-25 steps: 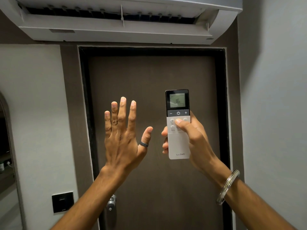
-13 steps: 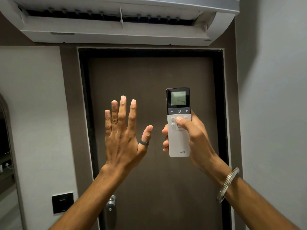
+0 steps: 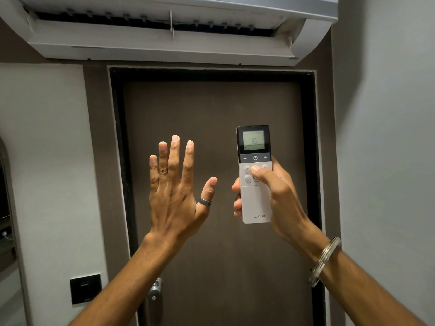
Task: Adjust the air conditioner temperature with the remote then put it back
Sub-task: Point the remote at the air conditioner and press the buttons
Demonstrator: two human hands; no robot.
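My right hand point(image 3: 280, 196) grips a slim white remote point(image 3: 255, 203) upright in front of the door, pointed up at the air conditioner point(image 3: 164, 45) mounted above the door frame. The remote's small screen reads 16. My thumb rests on the round buttons just below the dark strip with minus, power and plus. My left hand point(image 3: 175, 191) is raised beside it, palm toward the door, fingers spread and holding nothing. The air conditioner's flap is open.
A dark brown door point(image 3: 211, 114) in a black frame fills the middle, with a metal handle point(image 3: 154, 292) low down. A black switch plate point(image 3: 86, 288) sits on the left wall. A grey wall point(image 3: 388, 161) stands close on the right.
The view has shifted down slightly, so the air conditioner sits lower in the frame. The remote has risen a little. Both hands keep their pose and the screen still reads 16.
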